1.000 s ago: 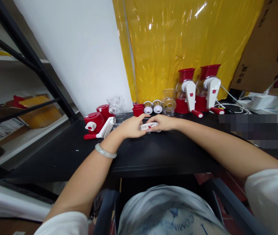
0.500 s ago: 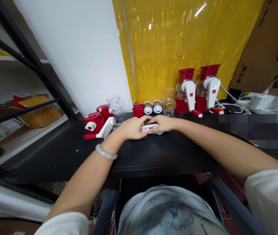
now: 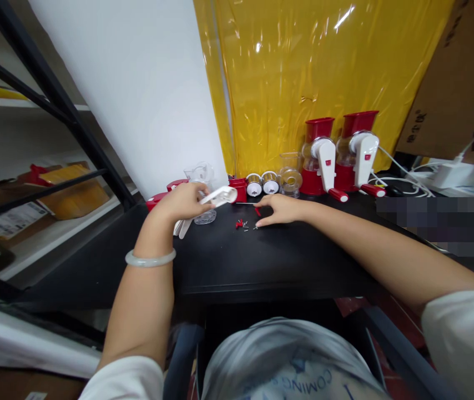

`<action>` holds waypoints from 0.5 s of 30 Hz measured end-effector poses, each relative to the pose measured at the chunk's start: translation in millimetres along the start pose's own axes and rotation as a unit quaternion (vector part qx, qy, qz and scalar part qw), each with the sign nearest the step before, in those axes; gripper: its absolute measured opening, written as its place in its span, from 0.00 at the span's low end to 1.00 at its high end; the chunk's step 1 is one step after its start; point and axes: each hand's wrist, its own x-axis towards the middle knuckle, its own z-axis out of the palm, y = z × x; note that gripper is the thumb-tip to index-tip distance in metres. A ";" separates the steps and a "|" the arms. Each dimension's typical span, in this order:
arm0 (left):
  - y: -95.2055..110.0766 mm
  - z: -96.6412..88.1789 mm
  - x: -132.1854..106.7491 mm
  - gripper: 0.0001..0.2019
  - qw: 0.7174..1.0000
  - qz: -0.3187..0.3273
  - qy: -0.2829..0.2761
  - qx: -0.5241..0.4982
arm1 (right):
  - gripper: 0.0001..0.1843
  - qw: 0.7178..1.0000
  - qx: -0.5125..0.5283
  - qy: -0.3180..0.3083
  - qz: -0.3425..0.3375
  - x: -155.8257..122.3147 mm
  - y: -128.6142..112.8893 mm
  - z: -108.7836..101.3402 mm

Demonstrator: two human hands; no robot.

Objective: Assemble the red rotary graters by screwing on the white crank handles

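My left hand [image 3: 187,200] has its fingers closed around a long white plastic crank arm [image 3: 221,195], raised above the black table at left of centre. To its right, my right hand [image 3: 280,210] is low over the table, thumb and fingers apart. Near its fingertips lie several small metal screws [image 3: 245,226] and a small red plastic piece [image 3: 239,223]. Another narrow red piece [image 3: 257,211] shows between its thumb and fingers. A thin metal rod [image 3: 245,203] lies just beyond, its right end reaching the fingers. Whether the thumb touches a screw is unclear.
Two red-and-white rotary graters [image 3: 323,158] stand at back right. Metal grater drums [image 3: 254,185], a red hopper [image 3: 239,189] and clear plastic housings [image 3: 290,176] line the back. Red parts [image 3: 156,199] sit behind my left hand. White cables [image 3: 403,189] and a charger lie right.
My hands have parted: the left has moved left with the white crank arm, while the right stays near the middle with its fingers spread. The small screws and red pieces are now uncovered.
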 end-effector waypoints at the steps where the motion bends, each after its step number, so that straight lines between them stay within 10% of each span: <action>1: -7.6 -1.6 0.9 0.14 0.997 -0.054 0.001 0.049 | 0.45 1.000 -0.010 -0.006 -0.013 0.4 -0.1 2.2; 5: -30.7 -2.4 5.0 0.14 0.969 -0.189 -0.063 0.142 | 0.41 0.998 -0.017 -0.027 -0.055 2.2 -0.5 10.4; 15: -38.4 8.3 14.6 0.22 0.948 -0.296 -0.008 0.120 | 0.29 0.995 -0.034 -0.015 -0.088 5.4 3.6 24.4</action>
